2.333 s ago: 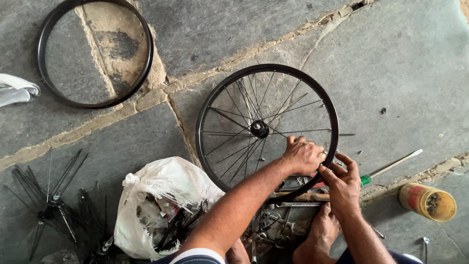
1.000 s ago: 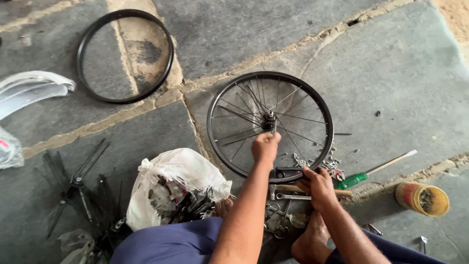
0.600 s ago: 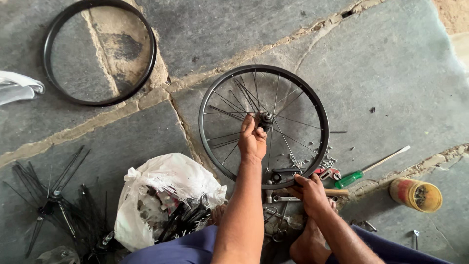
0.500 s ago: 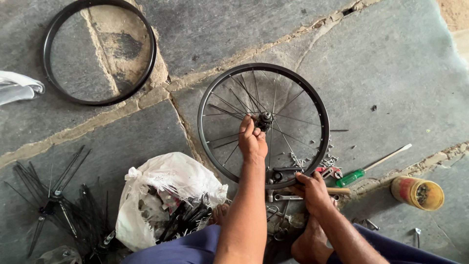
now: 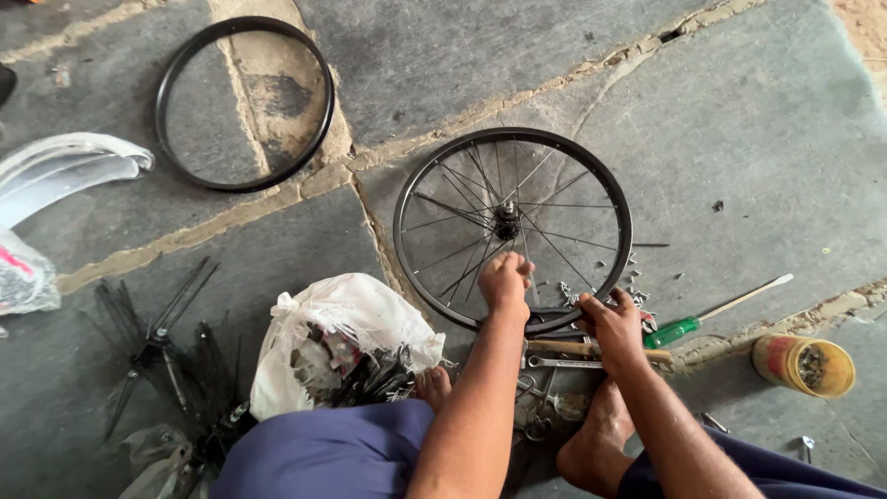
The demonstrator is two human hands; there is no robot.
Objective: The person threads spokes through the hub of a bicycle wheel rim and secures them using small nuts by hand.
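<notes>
Nearest the camera, a white plastic bag (image 5: 344, 337) lies open with dark metal parts inside, and a yellow tub (image 5: 802, 364) at right holds small dark bits. Just beyond, the right hand (image 5: 613, 325) curls around the near rim of the spoked wheel (image 5: 513, 228), while the left hand (image 5: 504, 280) pinches a spoke inside it. Farther off lies a bare black rim (image 5: 245, 103).

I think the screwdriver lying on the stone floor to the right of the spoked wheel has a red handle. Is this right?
Not quite. The screwdriver does lie on the stone floor to the right of the spoked wheel, but its handle is green, not red. The head view shows this, just beyond the right hand.
</notes>
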